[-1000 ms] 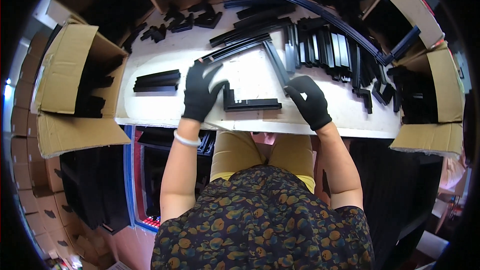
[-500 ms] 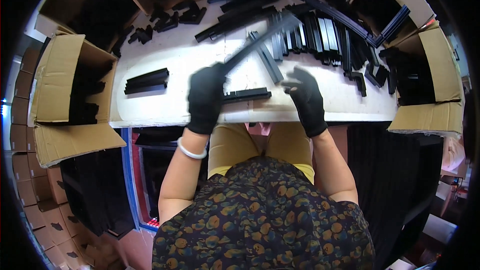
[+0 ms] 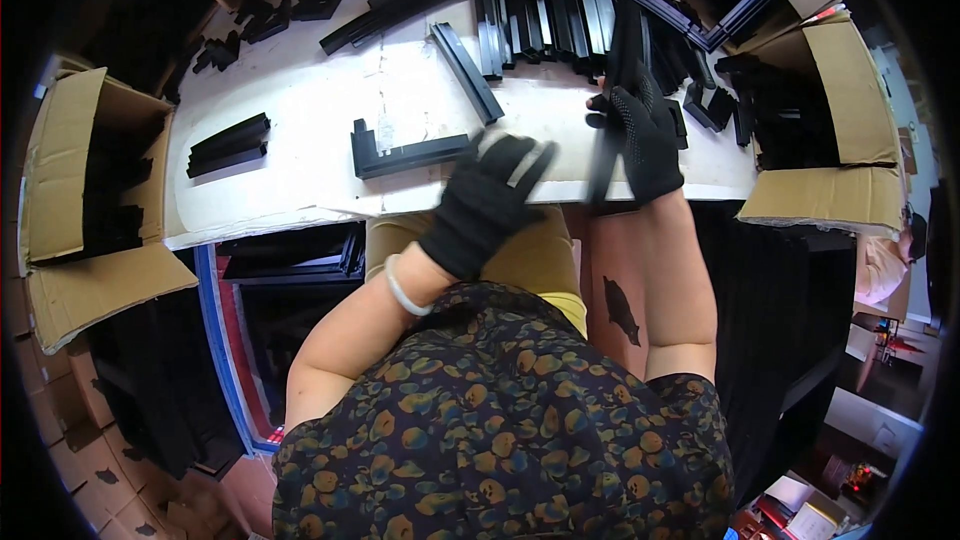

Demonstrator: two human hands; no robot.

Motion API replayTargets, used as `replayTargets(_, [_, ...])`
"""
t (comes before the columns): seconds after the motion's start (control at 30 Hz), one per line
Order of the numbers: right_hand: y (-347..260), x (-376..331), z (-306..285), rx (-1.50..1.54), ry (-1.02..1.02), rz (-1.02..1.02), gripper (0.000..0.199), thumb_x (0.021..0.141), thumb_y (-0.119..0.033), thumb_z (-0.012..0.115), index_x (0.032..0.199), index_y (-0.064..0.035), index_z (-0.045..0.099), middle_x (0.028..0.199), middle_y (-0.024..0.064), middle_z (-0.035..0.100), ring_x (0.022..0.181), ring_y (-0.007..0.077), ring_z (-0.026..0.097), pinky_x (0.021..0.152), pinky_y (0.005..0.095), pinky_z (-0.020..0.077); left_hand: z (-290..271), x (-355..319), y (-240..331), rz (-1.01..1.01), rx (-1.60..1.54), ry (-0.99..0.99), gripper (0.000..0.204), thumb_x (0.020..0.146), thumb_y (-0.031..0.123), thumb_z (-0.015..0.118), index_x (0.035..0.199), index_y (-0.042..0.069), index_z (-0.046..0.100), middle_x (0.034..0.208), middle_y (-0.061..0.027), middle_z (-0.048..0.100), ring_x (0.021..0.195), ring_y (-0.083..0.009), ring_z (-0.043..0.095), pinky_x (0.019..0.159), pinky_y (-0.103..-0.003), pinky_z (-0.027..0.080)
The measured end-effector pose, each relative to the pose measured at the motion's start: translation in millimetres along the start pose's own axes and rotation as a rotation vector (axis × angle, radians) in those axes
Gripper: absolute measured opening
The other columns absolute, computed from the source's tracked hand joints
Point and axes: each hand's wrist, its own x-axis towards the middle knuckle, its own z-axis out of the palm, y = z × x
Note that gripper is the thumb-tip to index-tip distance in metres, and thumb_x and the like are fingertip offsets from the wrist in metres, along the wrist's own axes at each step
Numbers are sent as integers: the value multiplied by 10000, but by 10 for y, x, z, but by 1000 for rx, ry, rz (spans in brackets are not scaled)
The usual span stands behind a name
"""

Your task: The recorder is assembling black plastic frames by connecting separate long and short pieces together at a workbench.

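Note:
Both my hands wear black gloves. My right hand (image 3: 648, 140) is closed around a long thin black strip (image 3: 622, 50) that stands nearly upright and is blurred by motion, at the right part of the white table (image 3: 300, 110). My left hand (image 3: 490, 202) hovers over the table's front edge with fingers spread and nothing in it. Just left of it a black notched bracket piece (image 3: 405, 153) lies flat. A single black bar (image 3: 466, 71) lies slanted behind it.
A row of black strips (image 3: 550, 18) lines the back of the table, and a small stack of black bars (image 3: 228, 145) lies at the left. Open cardboard boxes (image 3: 70, 140) (image 3: 835, 130) of black parts flank both ends. More black parts (image 3: 285, 255) sit under the table.
The long strip went from my left hand, held slanted over the middle, to my right hand at the right side. My left hand dropped back to the front edge. The view shifted right.

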Motion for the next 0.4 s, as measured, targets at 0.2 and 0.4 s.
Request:
replayTargets(0.2, [263, 19, -459, -1108, -529, -574, 351, 887, -329, 639, 1198, -166, 632, 921, 75, 640, 752, 184, 624, 639, 315, 495, -244, -304, -705, -207, 151, -200, 574, 692, 247, 771, 1206, 71, 589, 1141, -146, 581, 1050, -314, 567, 901, -424, 469])
replayTargets(0.4, [340, 45, -409, -1538, -400, -731, 436, 799, -239, 682, 1229, -200, 623, 1018, 53, 599, 990, 240, 556, 906, 409, 416, -171, -293, -773, -138, 184, -107, 342, 771, 166, 678, 1102, 91, 643, 976, -102, 641, 898, -288, 610, 781, -374, 497])
